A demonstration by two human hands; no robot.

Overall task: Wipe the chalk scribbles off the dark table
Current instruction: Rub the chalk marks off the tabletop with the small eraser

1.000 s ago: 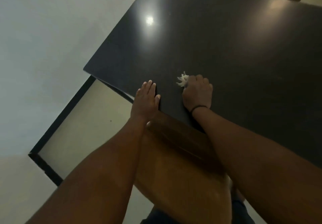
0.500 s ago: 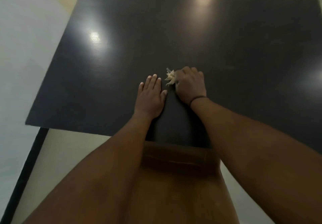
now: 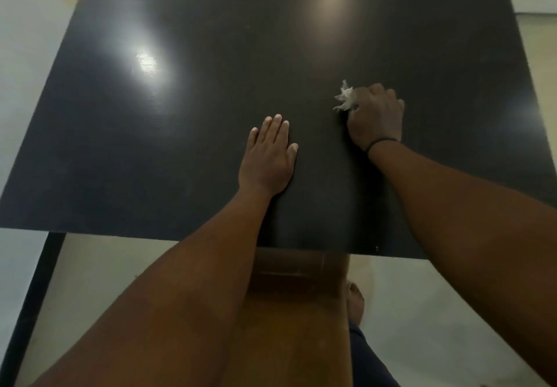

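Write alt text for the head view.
A right hand presses a crumpled white tissue against a dark table, while the left hand rests flat beside it. No chalk marks are clearly visible.

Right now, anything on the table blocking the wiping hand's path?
Nothing visible. The right hand grips a crumpled white tissue against the dark table. Only the left hand rests flat on it, apart, on the left.

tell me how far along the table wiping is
Looks done: no chalk marks show anywhere on the dark table, though glare and dim light could hide faint ones. In hand: the right hand grips a white tissue pressed on the top; the left hand rests flat. Left: perhaps a last pass.
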